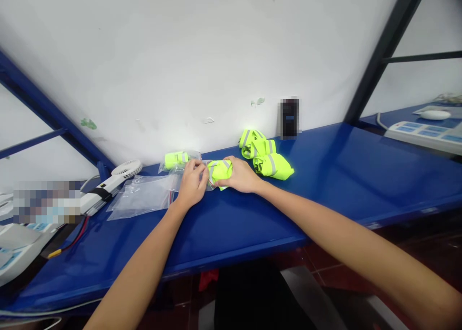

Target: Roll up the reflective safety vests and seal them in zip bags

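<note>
A rolled neon-yellow reflective vest (221, 170) with grey stripes lies between my hands, its left end at the mouth of a clear plastic bag (208, 183). My right hand (242, 176) is wrapped round the roll from the right. On the left, the fingers of my left hand (194, 181) are bent over the bag's edge and pinch it. Just behind my left hand rests another yellow roll (176, 160) inside a clear bag. Several more rolled vests (273, 166) are bunched to the right of my right hand, near the wall. Flat clear bags (142, 195) are stacked left of my left hand.
A white handheld fan (127, 169) lies at the table's left, near white devices (21, 248) and a cable with a yellow connector (55, 254). A dark, pixelated object (289, 118) leans on the wall. Metal frame posts (382, 55) bound the blue table (361, 176).
</note>
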Available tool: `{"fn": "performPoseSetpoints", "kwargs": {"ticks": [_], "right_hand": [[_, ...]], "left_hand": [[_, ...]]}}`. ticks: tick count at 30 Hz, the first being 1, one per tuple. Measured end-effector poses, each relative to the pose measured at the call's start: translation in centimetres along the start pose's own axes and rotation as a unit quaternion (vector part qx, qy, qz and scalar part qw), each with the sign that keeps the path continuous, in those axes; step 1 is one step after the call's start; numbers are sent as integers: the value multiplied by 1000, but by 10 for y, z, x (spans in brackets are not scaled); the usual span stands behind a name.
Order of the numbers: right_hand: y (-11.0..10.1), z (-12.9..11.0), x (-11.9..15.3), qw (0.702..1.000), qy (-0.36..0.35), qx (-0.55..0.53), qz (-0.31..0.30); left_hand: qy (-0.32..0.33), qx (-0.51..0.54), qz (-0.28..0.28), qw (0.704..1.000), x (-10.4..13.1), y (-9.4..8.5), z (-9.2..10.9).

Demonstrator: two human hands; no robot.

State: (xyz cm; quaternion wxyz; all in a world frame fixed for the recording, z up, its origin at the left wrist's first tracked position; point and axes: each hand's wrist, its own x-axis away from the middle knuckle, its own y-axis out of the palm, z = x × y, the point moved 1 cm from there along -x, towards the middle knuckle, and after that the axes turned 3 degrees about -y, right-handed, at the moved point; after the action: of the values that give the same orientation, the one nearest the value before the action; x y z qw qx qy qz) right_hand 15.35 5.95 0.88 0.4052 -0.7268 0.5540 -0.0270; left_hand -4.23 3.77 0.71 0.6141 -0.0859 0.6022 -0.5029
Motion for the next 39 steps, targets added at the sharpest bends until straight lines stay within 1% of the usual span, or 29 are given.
{"fn": "performPoseSetpoints", "kwargs": {"ticks": [4, 8, 13, 16, 19, 22, 24, 26, 28, 31, 33, 36, 39], "right_hand": [[0, -1, 0, 1000, -13, 2, -20], [-6, -4, 0, 999, 5, -21, -48], [-10, -6, -2, 996, 35, -12, -80], [-11, -2, -5, 994, 78, -40, -70], [-11, 6, -9, 991, 101, -77, -41], [-11, 13, -11, 988, 109, -107, -15], [-12, 15, -10, 983, 119, -140, -13], [-13, 15, -9, 976, 124, -176, -17], [-14, 13, -9, 973, 116, -197, -22], [-14, 12, -9, 975, 83, -203, -38], [-13, 13, -10, 975, 57, -206, -66], [-11, 15, -10, 972, 24, -205, -108], [-10, 15, -9, 973, 2, -205, -107]], "left_hand": [[18, 6, 2, 1000, 1, -1, 1], [26, 2, 0, 1000, 0, -5, 5], [67, -42, -37, 996, 0, -4, 14], [70, -40, -38, 996, 0, -2, 18], [55, -16, -40, 998, 0, -1, 20], [46, 13, -82, 995, 1, -2, 22], [59, 17, -119, 991, 1, -4, 22], [84, -6, -136, 987, 0, -4, 19], [94, -47, -122, 987, -1, -4, 14], [71, -103, -90, 988, -2, -2, 8], [54, -124, -103, 985, -1, 0, 7], [49, -127, -147, 980, 1, -1, 9], [50, -111, -164, 979, 2, -3, 12]]}}
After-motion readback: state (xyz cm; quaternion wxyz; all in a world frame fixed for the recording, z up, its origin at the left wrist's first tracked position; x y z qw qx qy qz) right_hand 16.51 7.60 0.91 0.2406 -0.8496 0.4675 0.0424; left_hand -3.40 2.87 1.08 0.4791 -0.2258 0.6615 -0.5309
